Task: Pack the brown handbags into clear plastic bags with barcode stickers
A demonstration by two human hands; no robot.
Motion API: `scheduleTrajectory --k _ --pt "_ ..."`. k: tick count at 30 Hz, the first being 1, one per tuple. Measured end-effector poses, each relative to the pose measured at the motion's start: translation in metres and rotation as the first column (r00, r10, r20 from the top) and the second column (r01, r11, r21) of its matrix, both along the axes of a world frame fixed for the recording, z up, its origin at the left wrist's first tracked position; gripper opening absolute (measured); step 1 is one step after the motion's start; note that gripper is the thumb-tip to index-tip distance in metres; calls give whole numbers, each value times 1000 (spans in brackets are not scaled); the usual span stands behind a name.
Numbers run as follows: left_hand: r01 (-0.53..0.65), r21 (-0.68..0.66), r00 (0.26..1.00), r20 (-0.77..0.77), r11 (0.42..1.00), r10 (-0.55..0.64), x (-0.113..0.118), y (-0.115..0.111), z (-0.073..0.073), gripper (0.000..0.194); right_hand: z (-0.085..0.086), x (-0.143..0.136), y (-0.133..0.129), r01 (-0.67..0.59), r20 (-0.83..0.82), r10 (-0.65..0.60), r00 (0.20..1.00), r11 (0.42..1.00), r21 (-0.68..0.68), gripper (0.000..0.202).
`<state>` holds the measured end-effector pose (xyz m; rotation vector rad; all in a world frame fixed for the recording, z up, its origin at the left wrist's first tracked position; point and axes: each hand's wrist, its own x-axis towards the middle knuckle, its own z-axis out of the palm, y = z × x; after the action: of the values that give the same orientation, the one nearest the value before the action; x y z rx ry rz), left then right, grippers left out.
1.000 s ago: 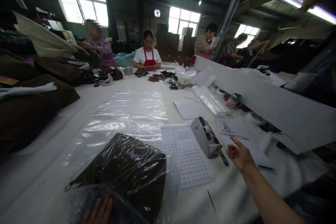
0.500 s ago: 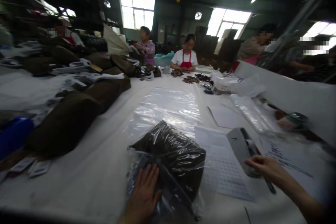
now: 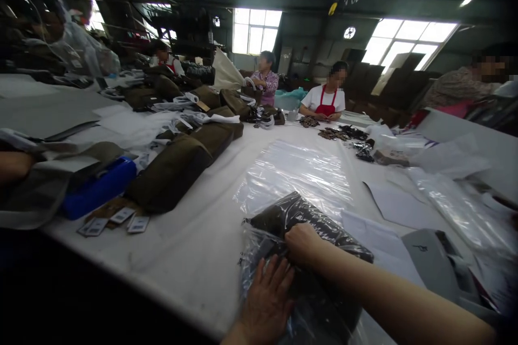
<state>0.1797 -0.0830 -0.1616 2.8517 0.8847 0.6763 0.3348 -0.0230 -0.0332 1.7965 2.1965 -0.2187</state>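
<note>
A folded dark olive cloth item in a clear plastic bag (image 3: 335, 226) lies on the white table in front of me. My left hand (image 3: 269, 288) rests flat on the bag's near left part, fingers stretched out. Just above it, my right hand (image 3: 303, 242) is closed and touches the bag's folded plastic. Its fingertips are turned away, so anything pinched in them is hidden. A stack of clear plastic bags (image 3: 299, 170) lies flat right behind the packed one. To the right stands a grey tape dispenser (image 3: 437, 264), partly behind my right forearm.
At left are stuffed olive bags (image 3: 174, 167), a blue box-like object (image 3: 99, 186) and white tags (image 3: 137, 225). Paper sheets (image 3: 399, 205) and plastic sleeves (image 3: 465, 210) lie at right. Several people work around the table; another person's arm (image 3: 16, 167) reaches in at far left.
My right hand has moved left from the tape dispenser onto the bagged cloth item. My left hand stays flat on the bag. The view has turned left.
</note>
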Motion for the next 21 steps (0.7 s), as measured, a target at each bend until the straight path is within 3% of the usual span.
scheduleTrajectory --k 2,5,8,11,13,14,16,17,18,19,21 --pt "26 -28 999 -21 999 -26 2 1 -2 63 -1 14 7 52 38 -53 998 998 21 35" --pt "37 -81 997 -59 996 -42 5 2 -3 61 13 44 19 168 73 -172 982 984 63 68" --pt "48 -71 997 -52 996 -52 6 4 1 59 36 83 23 296 82 -308 948 945 139 73" --pt "52 -9 994 96 999 -51 -4 9 12 53 47 129 1 416 -29 -425 905 867 272 66" --pt "-60 -46 965 253 997 70 -23 14 20 45 34 164 -29 569 -265 -508 820 773 280 63" --pt "-162 -113 930 315 980 190 -36 17 23 40 22 181 -46 655 -401 -549 733 728 201 63" --pt "-362 -281 828 341 889 445 -67 20 26 30 -8 213 -80 763 -572 -622 535 647 10 67" --pt "-408 -309 805 323 859 498 -82 21 26 27 -23 225 -93 786 -615 -653 442 613 -85 70" --pt "-403 -277 825 303 872 477 -95 20 24 26 -36 233 -103 782 -646 -668 370 599 -172 71" --pt "-342 -187 882 273 921 384 -107 19 22 26 -46 239 -111 759 -671 -669 320 604 -241 72" --pt "-119 63 981 163 991 108 -119 18 17 28 -56 238 -115 676 -721 -636 277 662 -324 69"
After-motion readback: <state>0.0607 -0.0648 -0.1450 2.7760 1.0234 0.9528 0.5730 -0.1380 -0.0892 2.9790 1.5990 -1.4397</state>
